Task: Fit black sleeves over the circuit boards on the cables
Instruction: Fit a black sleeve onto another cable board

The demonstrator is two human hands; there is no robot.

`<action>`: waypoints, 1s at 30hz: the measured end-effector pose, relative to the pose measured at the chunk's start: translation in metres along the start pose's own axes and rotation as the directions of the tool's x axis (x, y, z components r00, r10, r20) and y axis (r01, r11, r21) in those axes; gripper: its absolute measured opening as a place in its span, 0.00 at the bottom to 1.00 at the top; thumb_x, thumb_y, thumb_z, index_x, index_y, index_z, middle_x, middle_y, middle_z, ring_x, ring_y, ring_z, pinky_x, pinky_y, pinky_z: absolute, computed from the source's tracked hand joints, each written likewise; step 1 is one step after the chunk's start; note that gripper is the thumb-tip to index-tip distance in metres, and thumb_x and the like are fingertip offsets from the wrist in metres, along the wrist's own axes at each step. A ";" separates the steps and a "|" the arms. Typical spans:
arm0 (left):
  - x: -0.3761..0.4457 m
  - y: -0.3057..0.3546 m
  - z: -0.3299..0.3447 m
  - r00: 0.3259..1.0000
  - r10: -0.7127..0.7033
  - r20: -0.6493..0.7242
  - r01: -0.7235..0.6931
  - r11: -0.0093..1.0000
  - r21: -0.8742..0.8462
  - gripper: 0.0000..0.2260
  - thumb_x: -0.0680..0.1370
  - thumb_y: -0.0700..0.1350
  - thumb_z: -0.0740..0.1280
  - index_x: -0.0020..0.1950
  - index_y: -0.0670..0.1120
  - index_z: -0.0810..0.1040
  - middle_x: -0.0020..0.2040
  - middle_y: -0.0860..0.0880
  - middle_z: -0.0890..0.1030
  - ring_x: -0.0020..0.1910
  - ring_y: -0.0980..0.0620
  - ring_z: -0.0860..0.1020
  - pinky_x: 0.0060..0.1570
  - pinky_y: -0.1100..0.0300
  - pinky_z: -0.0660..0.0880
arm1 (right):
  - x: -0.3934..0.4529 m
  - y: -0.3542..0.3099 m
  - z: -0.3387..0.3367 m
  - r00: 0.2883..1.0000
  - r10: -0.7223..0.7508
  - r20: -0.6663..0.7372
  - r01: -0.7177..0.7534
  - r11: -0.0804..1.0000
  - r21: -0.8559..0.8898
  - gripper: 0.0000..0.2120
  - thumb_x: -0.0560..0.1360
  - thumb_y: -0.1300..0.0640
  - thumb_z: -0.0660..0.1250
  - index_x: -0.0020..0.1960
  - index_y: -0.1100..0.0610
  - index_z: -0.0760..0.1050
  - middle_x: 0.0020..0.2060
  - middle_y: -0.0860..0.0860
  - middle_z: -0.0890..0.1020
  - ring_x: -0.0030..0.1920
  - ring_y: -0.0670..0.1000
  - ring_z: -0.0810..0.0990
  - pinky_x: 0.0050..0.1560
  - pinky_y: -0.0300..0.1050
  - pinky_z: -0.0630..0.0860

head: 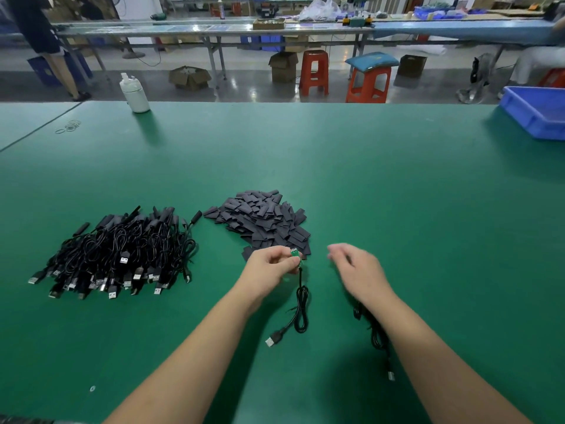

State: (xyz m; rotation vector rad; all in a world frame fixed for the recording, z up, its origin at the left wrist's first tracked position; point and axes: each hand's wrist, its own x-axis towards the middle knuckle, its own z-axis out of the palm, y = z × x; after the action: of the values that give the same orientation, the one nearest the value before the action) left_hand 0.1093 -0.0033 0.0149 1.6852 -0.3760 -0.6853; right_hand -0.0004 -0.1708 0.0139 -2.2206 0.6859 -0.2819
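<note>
left hand [272, 264] pinching circuit board [295, 252], right hand [356, 267] free

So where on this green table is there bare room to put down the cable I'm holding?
Bare mat lies right of the sleeve pile, running toward the blue bin, and across the far middle between the white bottle and that bin. It is crowded on the left with the cable heap, and near your right hand, where more cables lie under the forearm.

Green-matted worktop [397, 185]. On it: heap of sleeved USB cables [122, 252] at left; pile of black sleeves [263, 220] centre; white bottle [134, 93] and rubber bands [68, 127] far left; blue bin [538, 113] far right.
</note>
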 end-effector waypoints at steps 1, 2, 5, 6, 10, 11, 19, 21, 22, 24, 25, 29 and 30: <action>0.000 -0.001 -0.002 1.000 0.005 -0.017 -0.005 0.999 -0.045 0.04 0.76 0.39 0.72 0.48 0.39 0.81 0.34 0.50 0.82 0.37 0.52 0.77 0.38 0.64 0.71 | -0.003 -0.010 0.011 0.989 0.025 0.145 -0.048 0.986 0.158 0.14 0.83 0.48 0.59 0.59 0.52 0.80 0.50 0.45 0.84 0.55 0.47 0.81 0.59 0.43 0.74; 0.000 -0.002 -0.003 1.000 0.008 -0.026 -0.010 0.997 -0.079 0.04 0.75 0.37 0.72 0.48 0.39 0.80 0.32 0.51 0.80 0.36 0.52 0.75 0.39 0.63 0.71 | -0.006 -0.018 0.022 0.967 0.019 0.256 -0.090 0.959 0.268 0.13 0.83 0.49 0.60 0.57 0.52 0.81 0.48 0.46 0.85 0.52 0.46 0.83 0.59 0.42 0.75; 0.000 -0.006 -0.008 0.999 0.012 -0.034 -0.014 0.998 -0.059 0.03 0.75 0.39 0.73 0.44 0.42 0.81 0.33 0.51 0.78 0.35 0.53 0.72 0.41 0.62 0.69 | -0.012 -0.029 0.050 0.961 0.000 0.275 -0.123 0.894 0.431 0.07 0.82 0.58 0.64 0.50 0.56 0.81 0.37 0.50 0.83 0.37 0.45 0.82 0.45 0.35 0.78; 0.002 -0.009 -0.012 0.999 0.009 -0.038 -0.010 0.999 -0.036 0.03 0.75 0.41 0.73 0.42 0.43 0.82 0.35 0.51 0.79 0.36 0.54 0.73 0.41 0.62 0.69 | -0.013 -0.030 0.056 0.967 0.035 0.251 -0.152 0.871 0.466 0.07 0.81 0.59 0.64 0.48 0.56 0.80 0.34 0.50 0.80 0.33 0.46 0.79 0.41 0.38 0.79; 0.021 -0.022 -0.038 0.973 0.067 -0.221 0.013 0.940 0.340 0.04 0.79 0.46 0.69 0.48 0.49 0.84 0.45 0.52 0.84 0.44 0.53 0.78 0.45 0.63 0.73 | -0.016 -0.026 0.067 0.948 0.165 0.271 -0.280 0.837 0.470 0.05 0.79 0.56 0.68 0.49 0.55 0.82 0.33 0.49 0.78 0.27 0.45 0.70 0.28 0.40 0.71; 0.027 -0.026 -0.046 0.957 0.106 -0.272 0.050 0.858 0.511 0.06 0.79 0.47 0.68 0.53 0.50 0.83 0.50 0.51 0.83 0.47 0.51 0.78 0.49 0.61 0.73 | -0.017 -0.023 0.068 0.938 0.186 0.293 -0.308 0.836 0.454 0.05 0.79 0.56 0.68 0.48 0.52 0.83 0.35 0.50 0.79 0.27 0.46 0.68 0.28 0.41 0.69; 0.060 -0.034 -0.074 0.971 0.021 -0.238 0.174 0.622 0.763 0.20 0.75 0.57 0.72 0.65 0.53 0.77 0.56 0.47 0.76 0.52 0.44 0.78 0.52 0.51 0.77 | -0.020 -0.006 0.068 0.916 0.174 0.360 -0.339 0.817 0.466 0.08 0.81 0.58 0.63 0.49 0.50 0.80 0.33 0.44 0.79 0.26 0.46 0.62 0.28 0.40 0.61; 0.062 -0.032 -0.075 0.967 0.047 -0.251 0.154 0.676 0.721 0.13 0.73 0.53 0.75 0.55 0.51 0.80 0.52 0.48 0.79 0.48 0.46 0.78 0.49 0.53 0.77 | -0.019 -0.003 0.068 0.915 0.157 0.372 -0.324 0.836 0.443 0.09 0.82 0.55 0.63 0.47 0.53 0.80 0.26 0.42 0.74 0.26 0.45 0.61 0.28 0.40 0.61; 0.061 -0.033 -0.076 0.963 0.072 -0.260 0.138 0.697 0.704 0.10 0.73 0.51 0.75 0.49 0.50 0.79 0.49 0.48 0.80 0.46 0.46 0.78 0.47 0.54 0.77 | -0.019 -0.002 0.069 0.913 0.161 0.374 -0.324 0.845 0.426 0.11 0.82 0.53 0.63 0.46 0.55 0.81 0.25 0.42 0.71 0.26 0.46 0.60 0.29 0.40 0.60; 0.056 -0.034 -0.079 0.954 0.115 -0.278 0.106 0.736 0.668 0.08 0.74 0.50 0.75 0.42 0.49 0.78 0.43 0.49 0.81 0.43 0.48 0.78 0.42 0.57 0.75 | -0.020 0.000 0.069 0.908 0.175 0.379 -0.335 0.848 0.411 0.15 0.82 0.49 0.62 0.44 0.58 0.80 0.25 0.44 0.67 0.26 0.46 0.60 0.30 0.41 0.59; 0.052 -0.034 -0.080 0.949 0.131 -0.286 0.090 0.760 0.644 0.08 0.74 0.50 0.74 0.40 0.50 0.77 0.40 0.50 0.81 0.41 0.49 0.78 0.39 0.58 0.73 | -0.020 0.001 0.069 0.907 0.175 0.384 -0.340 0.842 0.419 0.16 0.82 0.49 0.62 0.43 0.58 0.80 0.25 0.45 0.66 0.26 0.47 0.60 0.30 0.42 0.59; 0.030 -0.028 -0.078 0.975 0.128 -0.179 -0.019 0.860 0.511 0.06 0.78 0.48 0.70 0.41 0.52 0.77 0.33 0.47 0.81 0.27 0.52 0.78 0.29 0.62 0.72 | -0.020 0.002 0.068 0.911 0.141 0.387 -0.317 0.841 0.439 0.12 0.81 0.51 0.64 0.45 0.54 0.83 0.30 0.50 0.76 0.28 0.48 0.67 0.33 0.43 0.70; 0.024 -0.028 -0.075 0.985 0.125 -0.123 -0.054 0.884 0.464 0.05 0.78 0.46 0.70 0.43 0.53 0.79 0.32 0.47 0.82 0.25 0.53 0.78 0.29 0.64 0.73 | -0.020 0.001 0.068 0.913 0.135 0.384 -0.312 0.838 0.447 0.10 0.81 0.52 0.65 0.46 0.52 0.83 0.33 0.51 0.78 0.28 0.48 0.69 0.35 0.44 0.72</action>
State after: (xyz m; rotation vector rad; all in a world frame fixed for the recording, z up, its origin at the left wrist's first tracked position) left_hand 0.1710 0.0472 -0.0098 2.1400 -0.5367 -0.4124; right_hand 0.0103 -0.1181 -0.0318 -1.6120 0.5964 0.0486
